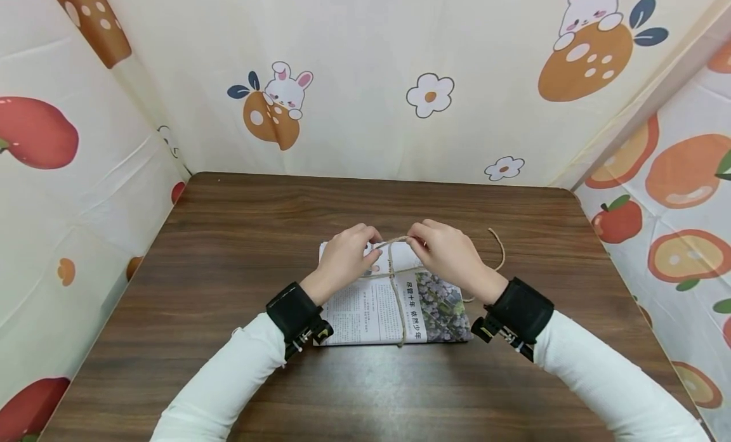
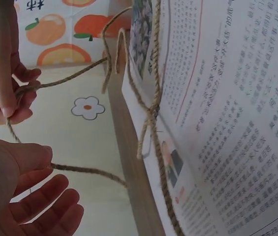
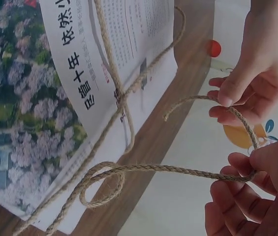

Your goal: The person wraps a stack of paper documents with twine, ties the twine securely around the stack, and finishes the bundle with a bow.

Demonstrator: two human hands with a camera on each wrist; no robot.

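A flat stack of newspapers (image 1: 360, 312) lies on the table, with brown twine (image 1: 398, 302) running over it both ways and crossing near the far edge. In the right wrist view the strands meet at a crossing (image 3: 122, 97) on the paper. Above the far edge, my left hand (image 1: 345, 255) pinches a piece of twine between thumb and fingers, its short free end hanging out. Close on its right, my right hand (image 1: 448, 252) pinches the same raised twine (image 2: 70, 78). A short span bridges the two hands. From my right fingers the twine runs to a loose loop (image 3: 104, 184).
Wooden tabletop (image 1: 257, 220) surrounds the stack. A curling length of twine (image 1: 502, 248) lies right of the newspapers. Patterned cloth (image 1: 354, 80) hangs behind the table and along both sides. Both wrists wear black straps (image 1: 294, 312) with small cameras.
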